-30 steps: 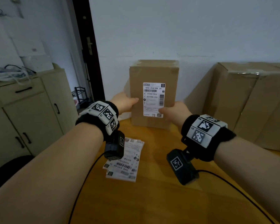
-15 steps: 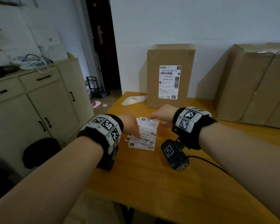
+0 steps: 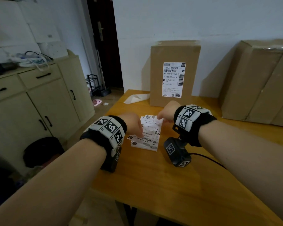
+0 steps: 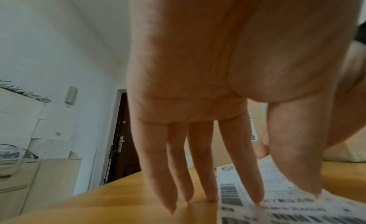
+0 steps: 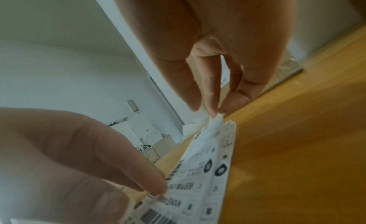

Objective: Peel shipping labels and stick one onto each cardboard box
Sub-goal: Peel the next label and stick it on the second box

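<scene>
Left hand (image 3: 134, 124): fingers straight, pressed on the label stack (image 3: 147, 137).
Right hand (image 3: 166, 114): top label's far corner pinched.
Upright box (image 3: 173, 54): labelled.
Large boxes (image 3: 258, 82): no label seen.

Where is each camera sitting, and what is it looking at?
Head: on the person's head, looking forward and down at the table, the labelled box and both forearms.
Left wrist: under the left hand, looking along its straight fingers, which press on the label stack.
Right wrist: under the right hand, looking at its fingertips pinching the top label's corner; the left hand's fingers show too.
All three views share the label stack and the table.
</scene>
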{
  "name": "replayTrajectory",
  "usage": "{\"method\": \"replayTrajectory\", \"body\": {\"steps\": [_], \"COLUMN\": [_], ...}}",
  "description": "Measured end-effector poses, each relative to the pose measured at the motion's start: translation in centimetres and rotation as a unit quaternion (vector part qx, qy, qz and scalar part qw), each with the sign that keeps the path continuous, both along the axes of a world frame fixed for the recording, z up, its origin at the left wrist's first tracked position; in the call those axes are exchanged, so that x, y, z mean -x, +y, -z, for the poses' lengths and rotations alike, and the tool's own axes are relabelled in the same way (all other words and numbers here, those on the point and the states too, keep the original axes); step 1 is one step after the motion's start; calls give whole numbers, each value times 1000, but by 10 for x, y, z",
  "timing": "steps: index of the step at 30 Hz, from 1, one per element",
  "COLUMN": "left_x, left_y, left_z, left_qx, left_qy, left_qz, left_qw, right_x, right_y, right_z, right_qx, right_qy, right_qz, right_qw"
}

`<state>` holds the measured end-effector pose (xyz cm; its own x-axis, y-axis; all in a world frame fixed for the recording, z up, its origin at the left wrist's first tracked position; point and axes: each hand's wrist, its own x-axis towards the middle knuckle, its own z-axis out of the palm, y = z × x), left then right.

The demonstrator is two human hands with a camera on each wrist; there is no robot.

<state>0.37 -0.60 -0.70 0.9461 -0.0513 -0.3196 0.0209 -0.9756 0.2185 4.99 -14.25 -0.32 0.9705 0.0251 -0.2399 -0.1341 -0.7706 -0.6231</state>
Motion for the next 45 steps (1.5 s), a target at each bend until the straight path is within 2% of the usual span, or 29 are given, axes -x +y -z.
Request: {"method": "replayTrajectory", "body": {"steps": [4,7,10,12,14,17,21,26,30,32,35,37,41,45], "left_x": [0,3,6,7,7,2,-4,-5,-4,2,12,13,13,15], "left_y": [-2,-5,-10,-18,-30,-52,-85,-128,-159,-175,-199,-210,-220,-223], "left_z": [1,-3,-13,-20,-27,-36,-43,-44,-40,-41,-40,-38,-37,-39], "left_qx": [-4,-5,64,159,233,259,308,289,245,217,189,176,159,186], "left_qy": [3,1,-73,-122,-163,-228,-260,-269,-368,-400,-371,-361,-353,-349], "left_qz": [3,4,-14,-49,-48,-24,-1,44,38,69,137,151,164,162], "left_qw": [1000,1000,995,978,957,938,915,918,896,888,899,903,907,904], "right_x": [-4,0,12,19,25,33,45,58,63,67,73,75,78,82], "right_y": [-2,-12,-29,-43,-56,-79,-115,-160,-187,-197,-208,-215,-227,-232], "right_z": [6,2,-13,-22,-28,-33,-39,-41,-38,-35,-32,-31,-31,-33], "right_qx": [-34,-124,-233,-306,-323,-347,-369,-329,-357,-385,-449,-486,-504,-516], "right_qy": [-6,-12,-41,-42,-44,-50,-67,-99,-112,-112,-118,-113,-87,-86], "right_qz": [5,10,37,59,52,43,59,76,107,117,112,106,94,92], "right_qw": [999,992,971,949,944,936,925,936,921,909,878,860,854,848]}}
